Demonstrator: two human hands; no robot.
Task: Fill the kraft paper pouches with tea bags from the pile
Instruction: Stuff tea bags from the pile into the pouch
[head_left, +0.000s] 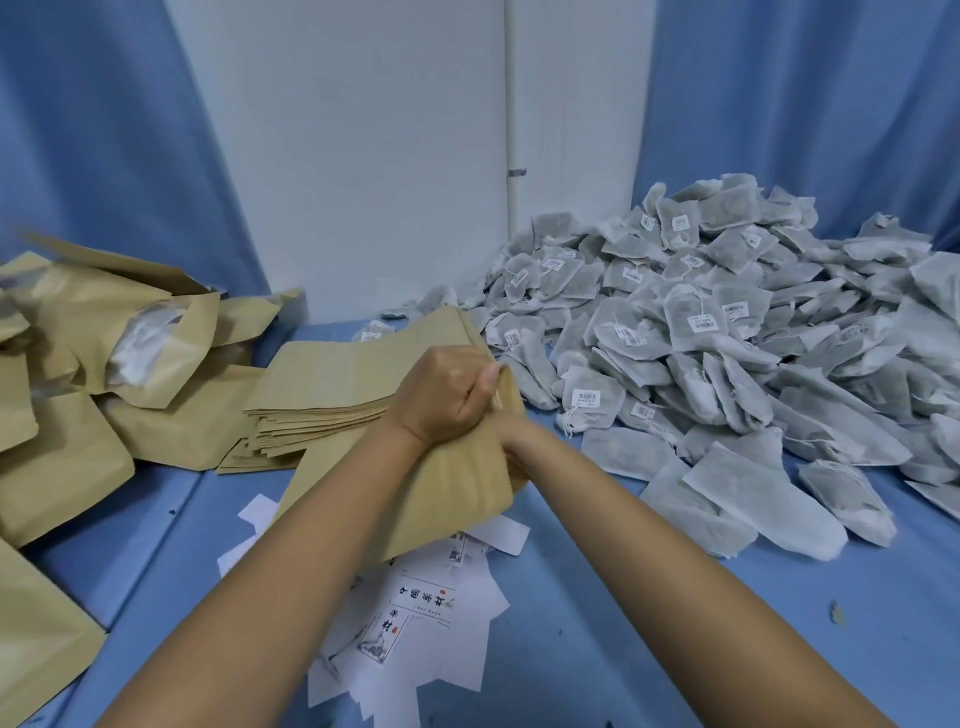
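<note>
Filled pouches (62, 415) lie heaped at the left of the blue surface (597, 597), with a stack (322, 395) of flat ones beside them. At centre the left hand (447, 395) grips the top edge of a pouch (447, 499) held off the surface; the right hand (508, 425) is hidden behind it, so I cannot tell how its fingers lie. The mouth probably needs holding wide, so that tea bags (727, 338) from the pile just to the right slide in flat.

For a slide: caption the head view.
Left hand grips a kraft pouch by its top beside the tea bag pile.
</note>
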